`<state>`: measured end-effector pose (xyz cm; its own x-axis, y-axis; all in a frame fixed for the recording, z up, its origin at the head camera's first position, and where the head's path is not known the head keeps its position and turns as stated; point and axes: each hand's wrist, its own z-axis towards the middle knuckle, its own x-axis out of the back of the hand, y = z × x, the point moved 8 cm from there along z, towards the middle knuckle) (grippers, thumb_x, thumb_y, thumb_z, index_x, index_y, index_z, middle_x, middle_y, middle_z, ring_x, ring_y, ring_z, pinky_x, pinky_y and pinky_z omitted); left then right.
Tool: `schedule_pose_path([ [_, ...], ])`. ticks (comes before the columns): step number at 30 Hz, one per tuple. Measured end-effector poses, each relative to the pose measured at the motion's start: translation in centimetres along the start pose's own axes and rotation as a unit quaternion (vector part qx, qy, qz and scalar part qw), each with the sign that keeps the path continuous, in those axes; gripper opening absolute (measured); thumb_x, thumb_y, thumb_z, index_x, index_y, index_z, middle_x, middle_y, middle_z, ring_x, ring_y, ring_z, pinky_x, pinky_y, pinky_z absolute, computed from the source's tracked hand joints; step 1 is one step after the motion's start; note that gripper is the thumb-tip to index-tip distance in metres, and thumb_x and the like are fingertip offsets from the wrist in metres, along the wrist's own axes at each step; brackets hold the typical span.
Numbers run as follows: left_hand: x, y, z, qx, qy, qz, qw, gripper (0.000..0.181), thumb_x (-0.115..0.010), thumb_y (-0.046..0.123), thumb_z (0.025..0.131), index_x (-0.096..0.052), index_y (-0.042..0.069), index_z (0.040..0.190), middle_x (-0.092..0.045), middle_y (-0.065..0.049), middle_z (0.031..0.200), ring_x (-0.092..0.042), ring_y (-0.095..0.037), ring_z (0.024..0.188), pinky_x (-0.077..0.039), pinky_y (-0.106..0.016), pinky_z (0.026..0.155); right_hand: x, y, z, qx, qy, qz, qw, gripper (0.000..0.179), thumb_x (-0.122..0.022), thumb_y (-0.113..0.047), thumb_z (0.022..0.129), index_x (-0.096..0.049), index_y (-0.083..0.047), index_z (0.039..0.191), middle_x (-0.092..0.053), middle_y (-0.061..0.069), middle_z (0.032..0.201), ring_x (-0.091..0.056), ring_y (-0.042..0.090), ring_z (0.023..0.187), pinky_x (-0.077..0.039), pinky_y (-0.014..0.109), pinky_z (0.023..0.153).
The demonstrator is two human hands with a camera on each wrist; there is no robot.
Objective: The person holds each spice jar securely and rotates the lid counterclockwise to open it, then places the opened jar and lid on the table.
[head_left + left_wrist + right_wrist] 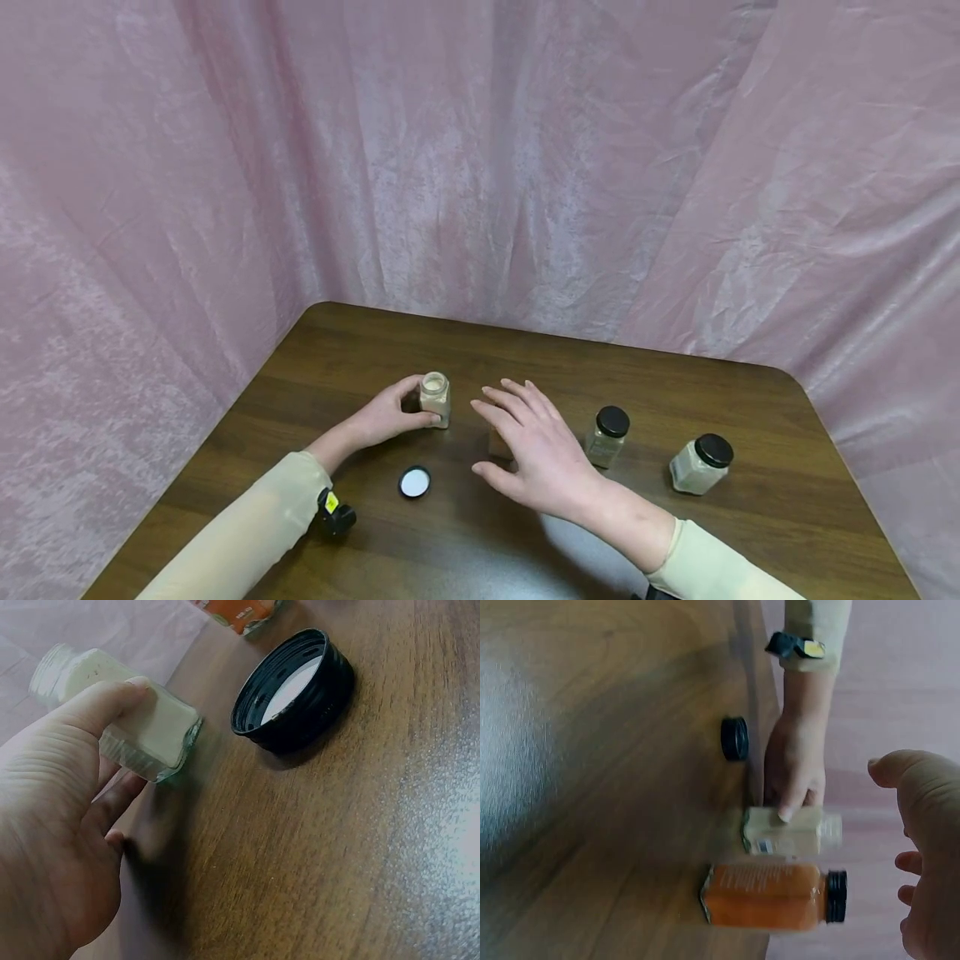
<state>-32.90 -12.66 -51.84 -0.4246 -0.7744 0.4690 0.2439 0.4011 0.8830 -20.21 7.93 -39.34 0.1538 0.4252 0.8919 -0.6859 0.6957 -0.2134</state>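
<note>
We're watching the left hand (393, 413), and it has a glass jar (435, 402) pinched between thumb and fingers, thumb across the near side. The jar's mouth is uncovered, pale cream-coloured contents show inside, and it's over the left half of the brown wooden tabletop (787, 533). We can't tell whether its base touches the wood.

Just nearer to us lies a loose black lid (414, 482), inner side up, its white liner on show and its threaded rim clear in the left wrist view. Neither hand is touching it.

Now across to the right hand (536, 462)! It's open and holding nothing, fingers extended, thumb standing apart, raised above the tabletop. Behind it, from the head view, we catch only a sliver of an orange jar (765, 896); the right wrist view gives us far more of it, upright with a black cap (836, 896) on and faint white lettering down its side. It's near the uncovered jar, with a gap between them.

Further right we've got two more capped jars: a greenish one (604, 443) just beyond the right hand, and a whitish one (692, 472) at the far right, well apart from the left hand. Both wear black tops.

Pale sleeves (247, 529) cover both forearms, a black device (336, 514) with a yellow patch sits at the left wrist, and a pink curtain (480, 167) hangs behind it all.
</note>
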Motion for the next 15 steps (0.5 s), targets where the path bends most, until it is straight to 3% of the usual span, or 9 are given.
schedule_pose_path([
  [8,0.2,0.1,-0.1,0.003,-0.007,0.009,0.9999,0.085,-0.084,0.035,0.087,-0.038,0.022,0.157,-0.059,-0.004,0.135,-0.053,-0.025,0.126,-0.037,-0.052,0.109,1.3,2.1,-0.6,-0.029,0.012,-0.002,0.9995,0.076,-0.08,-0.047,0.085,-0.052,-0.015,0.148,-0.046,0.007,0.154,-0.031,0.03,0.149,-0.018,0.053,0.121],
  [15,2.2,1.7,-0.7,-0.01,0.016,0.005,0.9998,0.094,-0.082,0.039,0.088,-0.026,0.022,0.163,-0.035,-0.008,0.162,-0.029,-0.031,0.149,-0.021,-0.061,0.117,2.4,3.9,-1.4,-0.049,0.029,-0.002,0.9984,0.08,-0.083,-0.045,0.083,-0.051,-0.014,0.15,-0.047,0.009,0.154,-0.03,0.031,0.149,-0.015,0.052,0.121],
])
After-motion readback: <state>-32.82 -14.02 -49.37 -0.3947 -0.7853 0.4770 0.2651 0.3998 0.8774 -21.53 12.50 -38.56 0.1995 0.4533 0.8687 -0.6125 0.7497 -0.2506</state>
